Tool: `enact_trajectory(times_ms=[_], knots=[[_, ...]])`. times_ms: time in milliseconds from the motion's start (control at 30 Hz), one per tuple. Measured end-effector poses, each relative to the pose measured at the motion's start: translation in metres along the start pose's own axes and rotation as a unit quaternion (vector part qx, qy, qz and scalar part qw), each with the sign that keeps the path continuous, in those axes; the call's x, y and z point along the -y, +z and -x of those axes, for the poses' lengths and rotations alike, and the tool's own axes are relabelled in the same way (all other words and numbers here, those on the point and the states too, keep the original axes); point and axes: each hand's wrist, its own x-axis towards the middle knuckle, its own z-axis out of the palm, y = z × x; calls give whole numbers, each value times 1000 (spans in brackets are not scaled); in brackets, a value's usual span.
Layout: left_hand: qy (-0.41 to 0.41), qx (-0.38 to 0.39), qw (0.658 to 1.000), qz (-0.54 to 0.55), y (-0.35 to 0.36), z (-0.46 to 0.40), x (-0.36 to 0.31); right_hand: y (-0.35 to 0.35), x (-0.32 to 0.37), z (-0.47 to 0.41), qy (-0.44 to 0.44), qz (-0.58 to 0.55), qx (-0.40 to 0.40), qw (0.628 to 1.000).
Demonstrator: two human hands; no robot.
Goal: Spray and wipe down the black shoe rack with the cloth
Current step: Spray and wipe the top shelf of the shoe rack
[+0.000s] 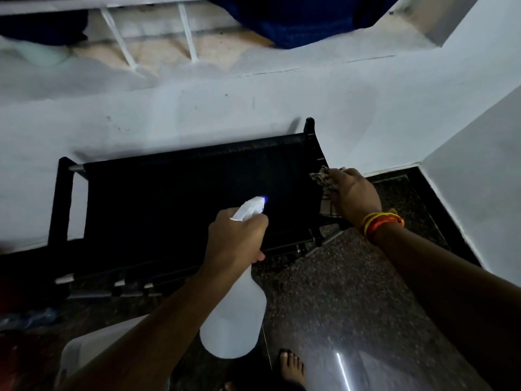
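Observation:
The black shoe rack stands against the white wall, its dark fabric top shelf seen from above. My left hand grips the neck of a white translucent spray bottle, whose blue-tipped nozzle points over the shelf. My right hand, with orange and yellow threads at the wrist, holds a checked cloth against the rack's right end bar.
A white wall rises behind the rack and another wall closes the right side. The floor is dark speckled stone. A white object sits at lower left. My bare foot shows at the bottom.

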Motion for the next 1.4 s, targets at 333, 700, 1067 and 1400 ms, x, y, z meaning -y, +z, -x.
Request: enact_trajectory(times_ms=[333, 700, 1067, 1400], knots=[[20, -34, 999, 21, 6, 3, 3, -7, 10, -52, 1, -1, 16, 1000], [8, -42, 998, 53, 7, 22, 0, -26, -12, -3, -64, 35, 101, 992], [-7, 41, 999, 16, 59, 50, 14, -40, -13, 46, 3, -22, 24, 999], [17, 40, 998, -54, 45, 62, 27, -9, 2, 95, 19, -20, -74, 997]])
